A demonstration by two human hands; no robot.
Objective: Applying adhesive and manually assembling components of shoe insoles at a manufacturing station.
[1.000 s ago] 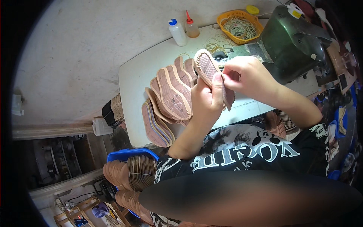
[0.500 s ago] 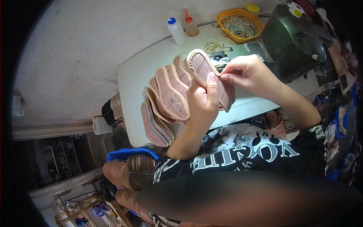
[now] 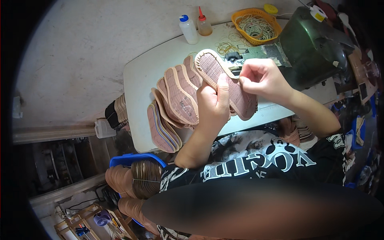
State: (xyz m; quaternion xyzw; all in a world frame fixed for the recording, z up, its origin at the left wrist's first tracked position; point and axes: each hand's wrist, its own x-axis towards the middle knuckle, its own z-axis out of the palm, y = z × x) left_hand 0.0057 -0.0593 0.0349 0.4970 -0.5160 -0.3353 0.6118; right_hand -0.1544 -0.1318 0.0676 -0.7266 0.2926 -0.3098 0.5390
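Observation:
My left hand grips a pinkish-brown shoe insole with a tan rim, held up over the white table. Thumb and fingers wrap across its middle. My right hand pinches the insole's right edge with closed fingertips. A fanned stack of similar insoles lies on the table just left of my left hand, several overlapping.
A dark green sewing machine stands at the table's right. An orange basket of rubber bands, a white bottle and a small red-tipped bottle sit at the far edge. Bundled insoles fill a blue bin on the floor.
The held insole has swung slightly left and up, and my right hand has slid along its edge toward the middle. The stack has not moved.

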